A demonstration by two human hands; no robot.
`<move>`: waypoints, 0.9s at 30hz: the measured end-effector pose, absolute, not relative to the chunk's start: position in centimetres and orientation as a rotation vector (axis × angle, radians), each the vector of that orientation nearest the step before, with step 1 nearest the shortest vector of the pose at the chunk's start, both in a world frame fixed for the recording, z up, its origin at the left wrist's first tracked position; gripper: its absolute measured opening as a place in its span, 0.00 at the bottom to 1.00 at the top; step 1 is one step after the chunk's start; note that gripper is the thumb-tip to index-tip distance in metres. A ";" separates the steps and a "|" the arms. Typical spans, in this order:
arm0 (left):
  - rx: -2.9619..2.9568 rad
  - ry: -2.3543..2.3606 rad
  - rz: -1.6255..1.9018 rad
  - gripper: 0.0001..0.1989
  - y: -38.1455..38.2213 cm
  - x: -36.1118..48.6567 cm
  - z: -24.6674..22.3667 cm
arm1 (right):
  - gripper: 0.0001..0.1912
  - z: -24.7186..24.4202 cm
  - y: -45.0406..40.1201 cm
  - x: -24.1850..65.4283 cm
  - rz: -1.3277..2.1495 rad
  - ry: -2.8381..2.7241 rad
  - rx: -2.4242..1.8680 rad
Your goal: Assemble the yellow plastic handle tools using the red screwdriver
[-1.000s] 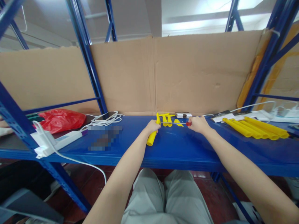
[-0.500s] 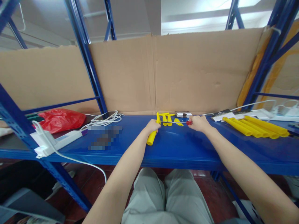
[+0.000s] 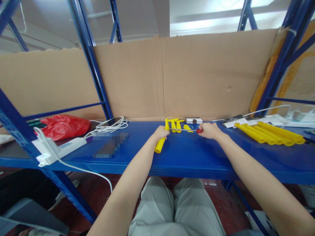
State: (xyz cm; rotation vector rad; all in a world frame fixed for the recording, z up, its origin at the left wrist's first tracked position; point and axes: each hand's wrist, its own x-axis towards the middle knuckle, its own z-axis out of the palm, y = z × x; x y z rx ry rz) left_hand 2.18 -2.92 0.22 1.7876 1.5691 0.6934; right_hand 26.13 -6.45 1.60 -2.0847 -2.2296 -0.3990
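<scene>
My left hand (image 3: 161, 132) is closed around a yellow tube-shaped part (image 3: 159, 146) that leans upright over the blue shelf; its narrower top end shows above my fingers. In my right hand (image 3: 209, 130) is the red handle of a screwdriver (image 3: 199, 130). The thin metal shaft points left, level, and its tip meets the yellow part at my left hand. Just behind the shaft lie several small yellow parts (image 3: 176, 126), with a separate flat yellow piece (image 3: 187, 128) nearer my right hand.
Several long yellow tubes (image 3: 268, 133) lie at the right. A black-and-white box (image 3: 193, 121) stands at the back. To the left are a pixelated dark object (image 3: 110, 145), white cables (image 3: 110, 126), a power strip (image 3: 64, 147) and a red plastic bag (image 3: 65, 126). Cardboard (image 3: 209, 75) walls the back.
Both hands stay almost in place. My right hand on the screwdriver handle has shifted very slightly, and the shaft sits a touch lower at the handle end.
</scene>
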 end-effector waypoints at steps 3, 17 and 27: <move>1.788 1.577 0.696 0.10 -3.0 2.2 0.3 | 0.13 1.7 -6.7 25.9 -0.370 -2.218 -2.085; 1.799 1.591 0.675 0.10 -3.3 2.3 0.5 | 0.11 1.5 -6.1 26.3 -0.272 -2.247 -2.088; 1.799 1.583 0.669 0.11 -3.2 2.2 0.3 | 0.08 1.1 -5.8 26.8 -0.191 -2.271 -2.044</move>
